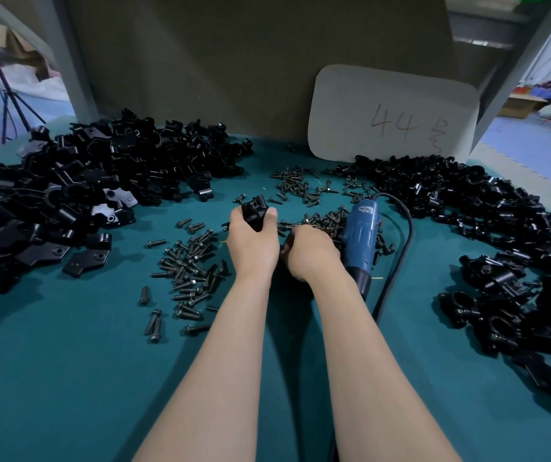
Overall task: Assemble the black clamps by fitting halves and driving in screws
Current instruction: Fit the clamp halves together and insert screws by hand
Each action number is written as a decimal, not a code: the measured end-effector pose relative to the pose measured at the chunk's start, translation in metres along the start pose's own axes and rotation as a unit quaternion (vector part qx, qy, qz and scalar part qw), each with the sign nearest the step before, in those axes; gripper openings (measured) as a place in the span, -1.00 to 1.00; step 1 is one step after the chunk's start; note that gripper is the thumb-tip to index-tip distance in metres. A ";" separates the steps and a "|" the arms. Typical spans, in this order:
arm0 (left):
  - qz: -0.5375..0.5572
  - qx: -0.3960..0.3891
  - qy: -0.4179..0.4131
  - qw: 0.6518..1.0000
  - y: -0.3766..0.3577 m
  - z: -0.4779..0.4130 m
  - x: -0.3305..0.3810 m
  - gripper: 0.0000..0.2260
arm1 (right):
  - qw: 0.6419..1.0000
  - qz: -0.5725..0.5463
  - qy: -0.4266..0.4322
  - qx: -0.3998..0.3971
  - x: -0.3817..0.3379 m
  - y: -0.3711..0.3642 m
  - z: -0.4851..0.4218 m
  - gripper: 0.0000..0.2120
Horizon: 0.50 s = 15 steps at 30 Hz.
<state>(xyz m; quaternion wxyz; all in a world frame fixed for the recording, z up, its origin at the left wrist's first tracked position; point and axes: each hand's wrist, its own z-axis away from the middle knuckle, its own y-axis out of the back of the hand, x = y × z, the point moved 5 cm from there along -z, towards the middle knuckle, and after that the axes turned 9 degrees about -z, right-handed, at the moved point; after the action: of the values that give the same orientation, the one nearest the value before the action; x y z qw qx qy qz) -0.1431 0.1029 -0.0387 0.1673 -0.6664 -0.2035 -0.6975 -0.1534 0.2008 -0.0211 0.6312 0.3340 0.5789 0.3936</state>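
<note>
My left hand [251,241] grips a black clamp [255,210] at the middle of the teal table, its screw hole facing up. Just to its right, my right hand [310,251] reaches with curled fingers into a heap of dark screws [325,220]; the fingertips are hidden, so whether they pinch a screw cannot be seen. A blue electric screwdriver [360,235] lies right beside my right hand, untouched. More loose screws [189,271] are scattered left of my left forearm.
A big pile of black clamp halves [77,185] covers the left of the table [67,378]. Another pile of black clamp parts [500,248] runs down the right. The screwdriver's black cord [400,261] loops between. A white card marked 44 [390,115] leans on the back board.
</note>
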 end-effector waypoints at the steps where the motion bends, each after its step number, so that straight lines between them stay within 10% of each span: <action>1: -0.002 0.001 -0.001 1.000 0.000 0.000 0.000 -0.85 | 1.000 -0.020 0.008 0.013 0.000 0.003 0.000 -0.81; 8: -0.027 0.009 -0.014 1.000 0.000 0.001 0.002 -0.78 | 0.949 -0.273 0.060 0.146 0.003 0.029 0.002 -0.98; 12: -0.048 -0.009 -0.027 0.998 -0.004 0.004 0.004 -0.79 | 0.845 -0.497 0.073 0.181 0.001 0.037 0.007 -0.80; 15: -0.067 -0.028 -0.039 0.997 -0.008 0.006 0.006 -0.81 | 0.855 -0.482 0.082 0.175 -0.003 0.038 0.008 -0.76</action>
<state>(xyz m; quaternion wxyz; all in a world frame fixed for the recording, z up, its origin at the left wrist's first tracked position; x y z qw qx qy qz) -0.1426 0.1132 -0.0334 0.0937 -0.6823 -0.2346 -0.6861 -0.1501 0.2164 0.0141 0.6232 0.0843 0.7764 -0.0415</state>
